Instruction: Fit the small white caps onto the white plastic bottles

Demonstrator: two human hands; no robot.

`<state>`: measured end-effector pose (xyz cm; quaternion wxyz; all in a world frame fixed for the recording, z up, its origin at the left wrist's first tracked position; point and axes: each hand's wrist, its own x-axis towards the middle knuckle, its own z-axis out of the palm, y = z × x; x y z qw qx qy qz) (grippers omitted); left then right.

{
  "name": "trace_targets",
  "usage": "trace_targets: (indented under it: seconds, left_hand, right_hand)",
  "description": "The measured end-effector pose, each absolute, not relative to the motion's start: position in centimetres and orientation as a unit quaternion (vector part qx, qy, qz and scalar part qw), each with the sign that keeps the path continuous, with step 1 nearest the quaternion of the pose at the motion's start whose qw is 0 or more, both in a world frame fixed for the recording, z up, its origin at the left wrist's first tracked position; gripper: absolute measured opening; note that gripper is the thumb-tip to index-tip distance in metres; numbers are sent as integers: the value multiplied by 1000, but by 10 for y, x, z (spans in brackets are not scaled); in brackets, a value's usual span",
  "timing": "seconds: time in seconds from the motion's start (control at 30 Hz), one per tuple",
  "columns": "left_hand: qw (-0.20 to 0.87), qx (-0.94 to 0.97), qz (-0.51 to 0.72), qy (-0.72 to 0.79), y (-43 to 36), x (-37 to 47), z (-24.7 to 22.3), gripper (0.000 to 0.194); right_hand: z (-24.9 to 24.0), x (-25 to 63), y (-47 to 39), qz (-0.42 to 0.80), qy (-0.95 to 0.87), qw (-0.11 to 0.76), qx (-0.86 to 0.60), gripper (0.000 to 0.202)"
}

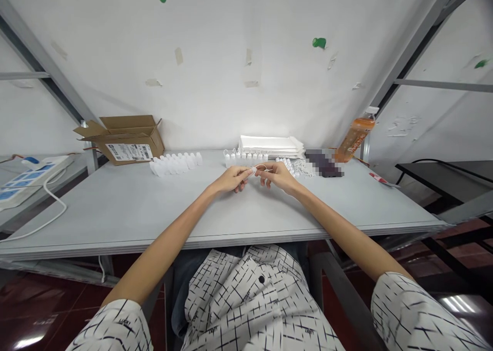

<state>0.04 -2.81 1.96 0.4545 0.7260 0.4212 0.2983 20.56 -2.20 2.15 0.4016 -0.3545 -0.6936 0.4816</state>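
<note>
Head view: looking down on grey table (173, 212), with left hand (233, 178) and right hand (278, 176) close together over its middle. Between fingertips of both hands, small white piece (253, 171), with thin white cord (265, 166) curving toward right hand. Left thumb and finger closed on this piece; right fingertips bent beside it, near the cord, but difficult to tell how firmly gripping. Just behind hands, row of looped white pieces (246, 159); farther left, group of translucent white pieces (175, 164) beside cardboard box (133, 144). To right, white cord heap (305, 168).
</note>
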Motion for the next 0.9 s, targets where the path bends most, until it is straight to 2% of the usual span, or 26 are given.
trace_targets:
  seconds: [0.2,0.33,0.53,0.67,0.9]
  left_hand:
    - [435,740,313,406,-27,0,19,40]
    - [415,748,315,412,-27,1,18,38]
    - [402,749,312,424,-27,2,16,39]
    - [396,753,307,426,-27,1,14,42]
    - [391,754,310,426,-27,1,14,42]
  right_hand:
    - [23,207,-21,463,-721,365,-364,29]
    - [20,208,-16,428,-736,373,-367,29]
    - [13,209,-12,309,-769,405,-386,22]
    - [15,209,-14,236,-804,391,-381,17]
    - [17,209,-16,230,-816,371,-379,18]
